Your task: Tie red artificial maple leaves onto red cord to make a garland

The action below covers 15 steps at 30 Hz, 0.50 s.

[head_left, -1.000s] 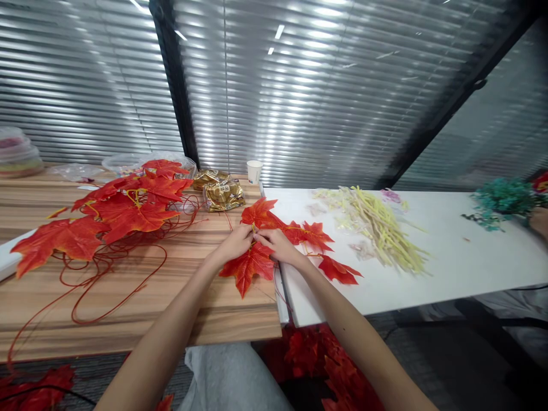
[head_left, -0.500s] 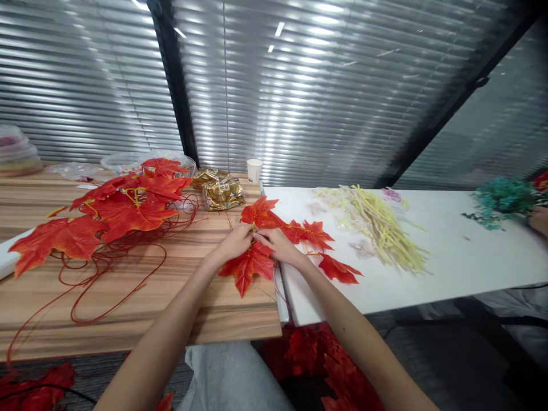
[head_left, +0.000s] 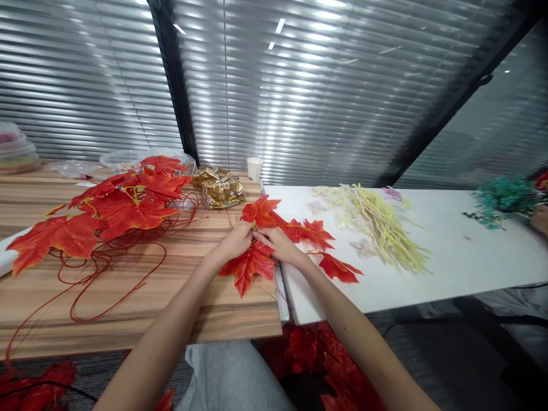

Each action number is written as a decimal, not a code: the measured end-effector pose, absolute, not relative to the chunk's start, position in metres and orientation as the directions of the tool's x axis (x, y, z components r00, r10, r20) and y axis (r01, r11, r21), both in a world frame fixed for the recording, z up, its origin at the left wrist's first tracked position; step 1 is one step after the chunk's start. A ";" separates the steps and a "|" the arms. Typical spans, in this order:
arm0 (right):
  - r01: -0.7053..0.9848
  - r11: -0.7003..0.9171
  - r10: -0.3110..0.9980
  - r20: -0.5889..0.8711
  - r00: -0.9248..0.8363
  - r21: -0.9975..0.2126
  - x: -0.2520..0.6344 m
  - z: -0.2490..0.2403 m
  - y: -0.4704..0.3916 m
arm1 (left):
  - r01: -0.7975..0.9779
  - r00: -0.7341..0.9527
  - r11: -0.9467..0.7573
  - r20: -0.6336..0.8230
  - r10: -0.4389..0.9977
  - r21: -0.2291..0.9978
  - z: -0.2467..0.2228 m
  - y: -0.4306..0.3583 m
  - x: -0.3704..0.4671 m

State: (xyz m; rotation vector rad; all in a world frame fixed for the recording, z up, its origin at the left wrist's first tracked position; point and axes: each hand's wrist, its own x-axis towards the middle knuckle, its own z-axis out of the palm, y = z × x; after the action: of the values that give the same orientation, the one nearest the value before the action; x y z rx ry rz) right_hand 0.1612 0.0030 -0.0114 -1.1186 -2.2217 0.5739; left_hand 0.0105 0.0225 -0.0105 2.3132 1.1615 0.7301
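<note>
Hardly anything is shifted since the earlier frame; only the whole view is moved very slightly, while both hands are kept at the same spot; the left hand (head_left: 237, 240) is held with its fingers bent and closed, their tips pinched at a yellow stem (head_left: 254, 226); the right hand (head_left: 277, 244) is brought against it, its fingers likewise curled together on that stem, with no gap seen between the two sets of fingertips; how much is gripped by each is hidden; the red leaf sprig (head_left: 248, 268) is laid across the seam between the wooden table (head_left: 171, 311) and the white table (head_left: 449, 257); five leaves can be counted on it, one above the hands, one below them and three to their right; at the left, at least five more leaves are heaped in a leaf pile (head_left: 132, 214), by which loops of red cord (head_left: 122, 299) are partly covered; one paper cup (head_left: 254, 169) is stood behind the hands, beside two gold packets (head_left: 223, 194); on the white table one bundle of yellow strips (head_left: 387, 228) is spread, its strips too many to be counted; one teal bunch (head_left: 505, 200) is seen at the far right, next to another person's hand (head_left: 540, 220).
</note>
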 end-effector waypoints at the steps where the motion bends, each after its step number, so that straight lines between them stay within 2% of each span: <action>1: 0.575 0.557 0.823 0.302 -0.482 -0.600 0.161 -0.012 0.003 | 0.595 0.506 -0.548 0.256 0.824 0.588 -0.011 0.023 0.010; 15: 0.631 0.524 0.844 0.250 -0.474 -0.573 0.162 -0.015 0.005 | 0.633 0.533 -0.572 0.243 0.811 0.521 -0.013 0.023 0.009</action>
State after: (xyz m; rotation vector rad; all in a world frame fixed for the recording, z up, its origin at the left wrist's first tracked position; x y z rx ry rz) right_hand 0.1616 0.0046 -0.0155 -1.1990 -2.2588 0.5582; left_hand 0.0093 0.0230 -0.0129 2.4045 1.1873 0.6615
